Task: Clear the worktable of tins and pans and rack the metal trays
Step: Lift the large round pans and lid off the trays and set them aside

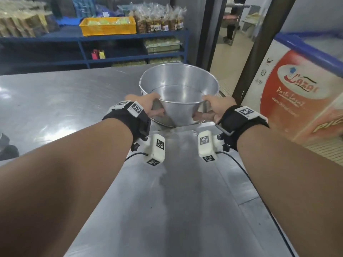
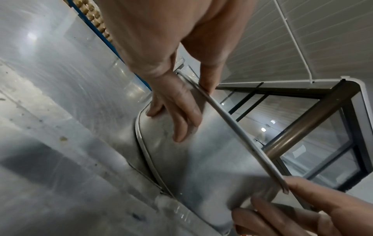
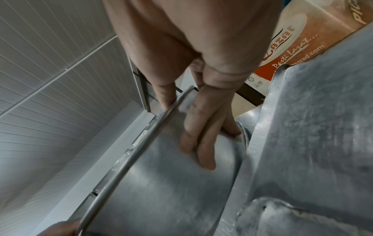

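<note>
A large round metal pan (image 1: 178, 93) with tall sloped sides stands at the far right end of the steel worktable (image 1: 55, 101). My left hand (image 1: 151, 106) grips its left side, thumb over the rim and fingers spread on the outer wall. My right hand (image 1: 210, 108) grips the right side the same way. In the left wrist view the fingers (image 2: 177, 111) lie flat on the pan wall (image 2: 201, 167) while the thumb hooks the rim. The right wrist view shows the fingers (image 3: 201, 140) pressed on the pan's wall (image 3: 161, 191), thumb inside the rim. The pan looks empty.
A red and white chest freezer (image 1: 297, 89) stands close on the right of the table. Blue shelving (image 1: 92, 39) with a yellow crate (image 1: 107, 25) and bagged goods runs behind. An open doorway (image 1: 232, 43) lies beyond the pan.
</note>
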A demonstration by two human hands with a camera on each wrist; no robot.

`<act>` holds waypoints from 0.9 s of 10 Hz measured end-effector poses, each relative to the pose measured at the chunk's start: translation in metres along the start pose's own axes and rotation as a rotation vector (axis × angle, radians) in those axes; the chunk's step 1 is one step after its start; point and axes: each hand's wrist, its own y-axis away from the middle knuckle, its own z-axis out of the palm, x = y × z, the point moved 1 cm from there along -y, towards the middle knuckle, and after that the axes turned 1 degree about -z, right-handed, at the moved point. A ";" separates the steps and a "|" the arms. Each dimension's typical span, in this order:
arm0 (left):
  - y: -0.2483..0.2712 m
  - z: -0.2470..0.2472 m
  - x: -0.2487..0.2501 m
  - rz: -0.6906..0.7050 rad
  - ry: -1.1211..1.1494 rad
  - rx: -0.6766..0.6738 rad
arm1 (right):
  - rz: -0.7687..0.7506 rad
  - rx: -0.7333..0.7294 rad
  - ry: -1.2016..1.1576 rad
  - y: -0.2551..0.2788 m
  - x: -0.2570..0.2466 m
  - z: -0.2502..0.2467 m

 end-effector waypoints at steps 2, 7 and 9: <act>0.005 0.003 0.008 -0.333 0.438 0.010 | -0.037 -0.067 0.121 -0.002 0.003 0.006; 0.123 -0.103 0.016 -0.106 -0.404 -0.103 | -0.337 -0.165 1.046 0.154 -0.015 0.054; 0.195 -0.219 -0.004 -0.062 -0.773 -0.122 | -0.523 -0.402 1.297 0.261 -0.019 0.140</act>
